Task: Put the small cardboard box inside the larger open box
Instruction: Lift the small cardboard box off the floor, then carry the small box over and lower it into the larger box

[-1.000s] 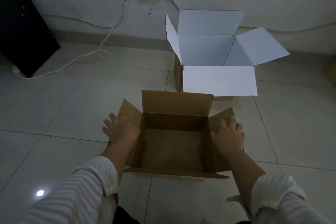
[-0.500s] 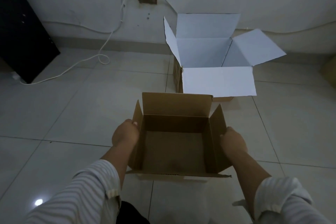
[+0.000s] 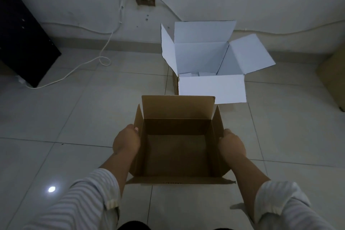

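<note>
- Since a second ago both hands have slid off the side flaps, which now stand upright, and clamped the walls.
- Left hand (image 3: 126, 142) and right hand (image 3: 232, 145) each grip an opposite wall of the small brown box (image 3: 177, 153), low over the floor (image 3: 56, 117).
- The white open box (image 3: 203, 61) lies straight ahead, slightly right; its near flap (image 3: 211, 88) hangs toward the load, with clear floor on both sides.

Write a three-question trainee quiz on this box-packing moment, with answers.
1. True or false: the white box has its flaps shut.
2. Which hands hold the brown box? A) left only B) right only C) both
3. Fill in: the white cable runs up to a plug on the ____.

Key: 1 false, its flaps stand open. 2 C, left hand and right hand grip opposite sides. 3 wall.
</note>
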A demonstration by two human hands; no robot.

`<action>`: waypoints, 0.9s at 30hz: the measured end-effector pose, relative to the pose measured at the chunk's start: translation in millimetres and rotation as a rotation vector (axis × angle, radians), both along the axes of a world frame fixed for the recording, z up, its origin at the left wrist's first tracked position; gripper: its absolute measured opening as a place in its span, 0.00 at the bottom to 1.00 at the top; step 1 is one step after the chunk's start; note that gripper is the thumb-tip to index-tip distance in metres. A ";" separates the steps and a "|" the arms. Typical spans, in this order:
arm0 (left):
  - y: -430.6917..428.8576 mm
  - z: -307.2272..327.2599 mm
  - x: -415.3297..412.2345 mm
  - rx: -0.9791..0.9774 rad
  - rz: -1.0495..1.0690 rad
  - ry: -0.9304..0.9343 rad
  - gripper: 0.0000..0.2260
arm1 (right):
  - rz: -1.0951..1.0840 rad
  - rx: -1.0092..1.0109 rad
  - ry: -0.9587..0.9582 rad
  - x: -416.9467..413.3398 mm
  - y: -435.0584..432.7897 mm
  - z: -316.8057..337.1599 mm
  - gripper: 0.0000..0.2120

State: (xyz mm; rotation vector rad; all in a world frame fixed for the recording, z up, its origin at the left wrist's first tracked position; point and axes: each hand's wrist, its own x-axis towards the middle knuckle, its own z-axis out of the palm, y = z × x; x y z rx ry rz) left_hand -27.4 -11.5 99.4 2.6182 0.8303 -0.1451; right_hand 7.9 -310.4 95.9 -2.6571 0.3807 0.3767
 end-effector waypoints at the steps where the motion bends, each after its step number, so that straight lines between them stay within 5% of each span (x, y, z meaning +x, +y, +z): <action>1: -1.7 19.5 -0.7 0.003 -0.004 0.001 0.14 | 0.003 -0.001 0.007 -0.1 -2.4 20.1 0.05; 16: -39.5 290.0 67.1 0.014 -0.033 -0.102 0.14 | 0.054 0.000 -0.082 69.5 -48.3 302.1 0.08; 27: -74.5 328.0 193.1 0.007 -0.074 -0.212 0.15 | 0.062 -0.008 -0.176 188.2 -83.5 346.3 0.07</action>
